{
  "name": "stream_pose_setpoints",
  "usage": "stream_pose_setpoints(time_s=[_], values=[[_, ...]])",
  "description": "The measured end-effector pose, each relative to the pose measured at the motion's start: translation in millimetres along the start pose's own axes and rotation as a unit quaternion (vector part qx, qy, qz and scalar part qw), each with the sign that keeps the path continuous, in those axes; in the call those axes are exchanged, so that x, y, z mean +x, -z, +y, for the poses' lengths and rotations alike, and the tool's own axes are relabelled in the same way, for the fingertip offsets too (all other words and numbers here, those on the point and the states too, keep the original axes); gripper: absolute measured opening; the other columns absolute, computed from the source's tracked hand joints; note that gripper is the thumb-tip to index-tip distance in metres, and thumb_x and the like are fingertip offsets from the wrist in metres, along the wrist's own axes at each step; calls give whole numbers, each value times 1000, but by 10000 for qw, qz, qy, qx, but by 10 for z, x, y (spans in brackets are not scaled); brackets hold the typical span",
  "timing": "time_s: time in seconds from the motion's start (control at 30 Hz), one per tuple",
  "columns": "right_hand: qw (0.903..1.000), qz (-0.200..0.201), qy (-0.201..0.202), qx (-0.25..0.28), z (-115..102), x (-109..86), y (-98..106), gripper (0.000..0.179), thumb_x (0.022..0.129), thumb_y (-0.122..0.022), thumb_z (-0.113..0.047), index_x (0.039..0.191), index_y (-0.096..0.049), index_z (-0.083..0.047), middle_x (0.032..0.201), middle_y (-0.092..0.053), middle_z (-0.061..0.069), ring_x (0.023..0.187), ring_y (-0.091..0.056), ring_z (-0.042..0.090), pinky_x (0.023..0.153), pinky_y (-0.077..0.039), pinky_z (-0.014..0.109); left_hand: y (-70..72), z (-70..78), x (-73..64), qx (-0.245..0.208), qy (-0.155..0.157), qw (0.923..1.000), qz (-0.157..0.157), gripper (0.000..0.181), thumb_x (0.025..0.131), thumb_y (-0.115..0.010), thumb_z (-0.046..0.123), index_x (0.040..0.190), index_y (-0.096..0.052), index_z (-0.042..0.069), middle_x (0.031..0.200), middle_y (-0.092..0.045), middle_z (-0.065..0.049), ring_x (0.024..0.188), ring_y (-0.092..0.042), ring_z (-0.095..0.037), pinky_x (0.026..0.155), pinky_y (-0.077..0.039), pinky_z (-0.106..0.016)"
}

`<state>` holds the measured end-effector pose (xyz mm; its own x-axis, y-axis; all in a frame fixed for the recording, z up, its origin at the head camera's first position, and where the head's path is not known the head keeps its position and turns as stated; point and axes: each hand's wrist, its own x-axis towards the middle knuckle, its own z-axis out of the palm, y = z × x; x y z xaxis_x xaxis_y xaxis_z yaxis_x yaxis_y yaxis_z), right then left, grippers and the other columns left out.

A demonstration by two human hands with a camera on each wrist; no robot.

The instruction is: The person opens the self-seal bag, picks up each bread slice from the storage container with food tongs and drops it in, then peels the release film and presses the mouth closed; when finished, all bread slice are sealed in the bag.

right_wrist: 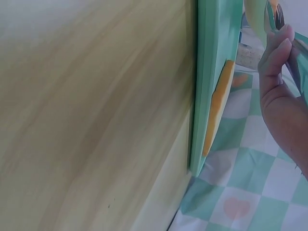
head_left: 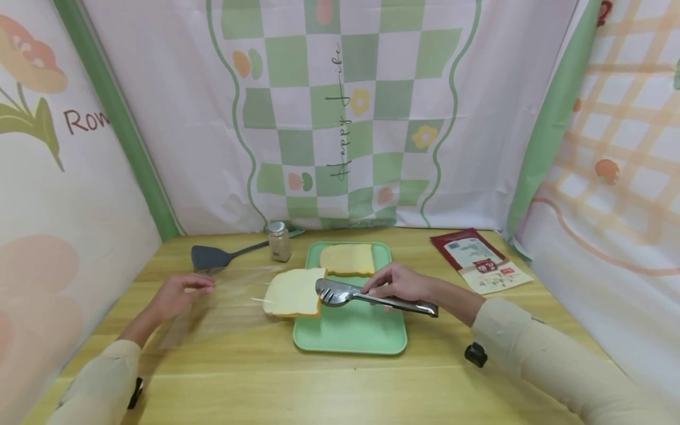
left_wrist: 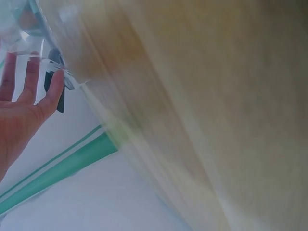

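My right hand (head_left: 395, 282) grips metal serving tongs (head_left: 345, 293), whose toothed end clasps the right edge of a bread slice (head_left: 292, 292). This slice hangs level over the left side of a green tray (head_left: 345, 339). A second bread slice (head_left: 347, 260) lies on the tray's far end; the right wrist view shows its brown crust (right_wrist: 219, 108). To the left, my left hand (head_left: 177, 295) pinches the edge of a clear plastic bag (head_left: 234, 304) that stretches toward the held slice. Whether the slice's left end is inside the bag, I cannot tell.
Behind the bag lies a dark spatula (head_left: 212, 258), with a small glass jar with a metal lid (head_left: 279, 242) standing over its handle. A red and white pouch (head_left: 480, 261) lies at the back right. Printed curtains (head_left: 340, 118) rise behind the wooden table (head_left: 255, 378).
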<state>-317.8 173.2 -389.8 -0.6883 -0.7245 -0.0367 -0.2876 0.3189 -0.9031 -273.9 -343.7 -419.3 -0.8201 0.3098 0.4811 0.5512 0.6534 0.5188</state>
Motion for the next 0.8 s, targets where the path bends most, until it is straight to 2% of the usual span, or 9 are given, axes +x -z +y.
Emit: stream_pose_setpoints(time_s=[0.27, 0.43, 0.57, 0.8], values=[[9999, -110, 26, 117, -31, 151, -100, 22, 93, -66, -2, 112, -70, 8, 96, -72, 13, 53, -64, 16, 50, -53, 24, -22, 0, -14, -119, -36, 9999, 14, 13, 82, -74, -8, 94, -74, -4, 98, -73, -19, 86, -65, 0, 75, -56, -22], [9997, -171, 128, 99, -56, 244, -151, 21, 93, -65, -1, 112, -70, 8, 96, -73, 14, 52, -64, 15, 49, -53, 25, -22, -3, -16, -67, 138, 9999, -80, 13, 83, -74, -5, 96, -74, -3, 100, -73, -19, 86, -65, -2, 77, -57, -29], [9992, -234, 252, 181, -65, 311, -178, 21, 94, -64, 0, 112, -70, 9, 95, -73, 16, 52, -64, 17, 50, -54, 26, -19, 0, -21, -77, 352, 9993, -68, 11, 85, -74, -1, 96, -74, -3, 101, -73, -18, 88, -63, 2, 76, -57, -28], [9990, -302, 265, 179, -74, 393, -228, 21, 94, -64, -1, 112, -70, 9, 96, -74, 16, 53, -65, 19, 51, -55, 27, -16, 12, -20, -24, 25, 10000, -10, 11, 84, -74, -4, 95, -74, -5, 99, -73, -18, 86, -66, -3, 76, -57, -28]])
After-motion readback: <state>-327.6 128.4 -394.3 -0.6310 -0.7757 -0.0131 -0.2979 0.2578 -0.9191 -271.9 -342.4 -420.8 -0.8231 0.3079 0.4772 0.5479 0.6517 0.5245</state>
